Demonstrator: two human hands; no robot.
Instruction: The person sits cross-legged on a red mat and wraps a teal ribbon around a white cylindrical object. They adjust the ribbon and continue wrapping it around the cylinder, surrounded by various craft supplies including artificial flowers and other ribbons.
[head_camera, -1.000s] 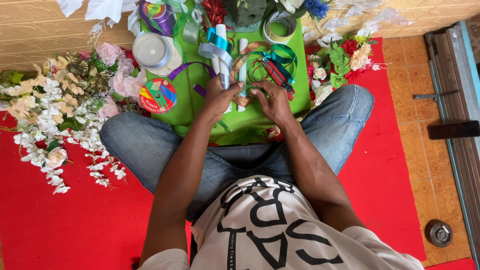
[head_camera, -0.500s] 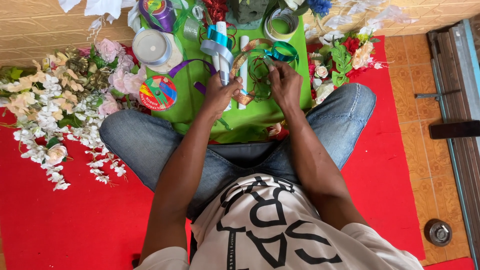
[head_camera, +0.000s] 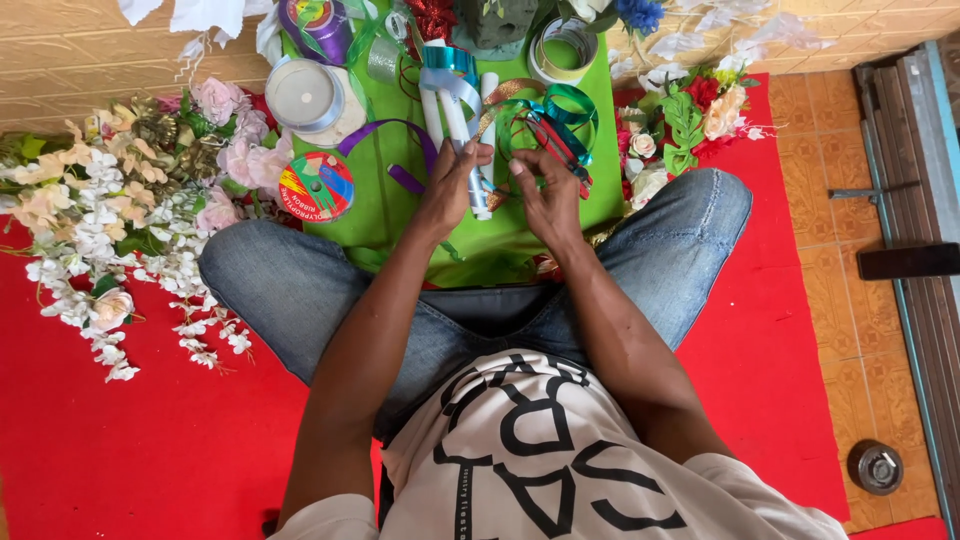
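Note:
I sit cross-legged on a red carpet (head_camera: 150, 450) with a green mat (head_camera: 385, 215) in front of my knees. My left hand (head_camera: 448, 190) grips a bundle of white sticks (head_camera: 445, 115) with a light blue ribbon (head_camera: 452, 68) tied at their far end. Close to its right, my right hand (head_camera: 545, 192) pinches a strand of the green ribbon (head_camera: 572, 100), whose loops lie on the mat just beyond. A red-handled tool (head_camera: 560, 150), probably scissors, lies under those loops by my right fingers.
On the mat lie a white ribbon spool (head_camera: 303, 97), a colourful ribbon roll (head_camera: 316, 187), a purple ribbon (head_camera: 385, 130) and a tape roll (head_camera: 562, 45). Artificial flowers (head_camera: 100, 220) spread to the left, and a smaller bunch (head_camera: 690, 120) lies to the right. A metal door track (head_camera: 920, 200) runs along the tiled floor.
My right hand reached forward into the green ribbon loops, then drew back beside my left hand. My left hand and the white sticks shifted slightly.

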